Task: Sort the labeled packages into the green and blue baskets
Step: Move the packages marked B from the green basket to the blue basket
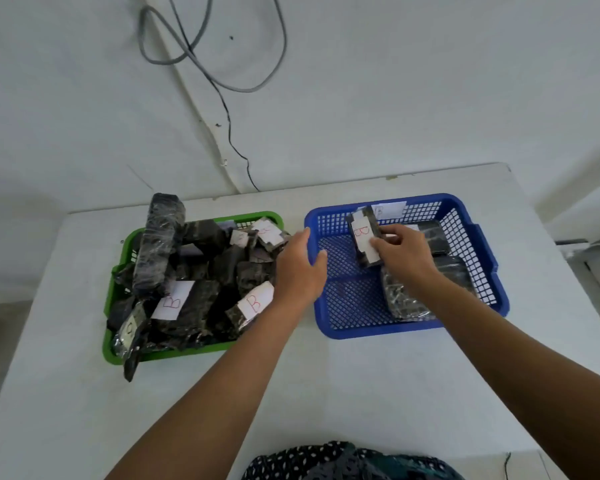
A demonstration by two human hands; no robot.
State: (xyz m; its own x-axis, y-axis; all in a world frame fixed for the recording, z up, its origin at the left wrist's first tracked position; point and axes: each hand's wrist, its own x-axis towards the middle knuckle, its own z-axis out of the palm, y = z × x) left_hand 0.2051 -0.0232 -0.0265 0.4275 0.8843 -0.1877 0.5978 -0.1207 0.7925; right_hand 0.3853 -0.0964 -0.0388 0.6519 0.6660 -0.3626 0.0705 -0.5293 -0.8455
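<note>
Your right hand (400, 249) pinches a B-labeled package (364, 239), fingers curled on its right edge, over the far half of the blue basket (463, 202) at the table's (361, 393) far right. Your left hand (300, 268) hovers between the blue and green basket (118, 258), fingers relaxed, holding nothing. The package looks light, its film wrap likely slippery: grip the long edges, not the paper label.

Soft even light, edges bowed (wide-angle)

arms: bare to past the elbow, no sleeves in view
garment (350, 460): dark fabric, white dots, teal patches
</note>
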